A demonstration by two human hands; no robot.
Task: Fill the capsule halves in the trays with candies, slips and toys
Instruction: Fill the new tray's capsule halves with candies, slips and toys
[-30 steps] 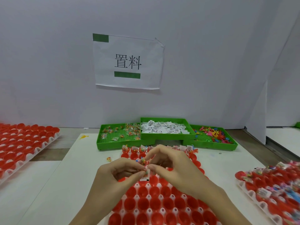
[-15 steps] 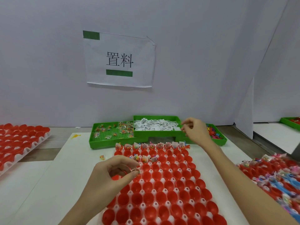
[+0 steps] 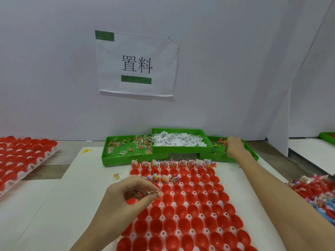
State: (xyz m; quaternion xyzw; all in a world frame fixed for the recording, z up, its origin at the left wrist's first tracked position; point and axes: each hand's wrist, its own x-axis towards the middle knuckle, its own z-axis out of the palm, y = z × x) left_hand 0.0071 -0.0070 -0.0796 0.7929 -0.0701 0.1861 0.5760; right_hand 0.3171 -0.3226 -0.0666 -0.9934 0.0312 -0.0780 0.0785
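Reaching farther than half a second ago, the right hand (image 3: 233, 147) now sits in the far-right green toy tray (image 3: 252, 156), fingers curled down among the toys (image 3: 220, 141); whether its grip holds one I cannot tell. Left hand (image 3: 130, 194) hovers over the near capsule tray (image 3: 188, 214), pinching a small candy packet (image 3: 153, 192) between thumb and forefinger above the empty red halves. Slips (image 3: 178, 141) fill the middle green tray (image 3: 181, 149).
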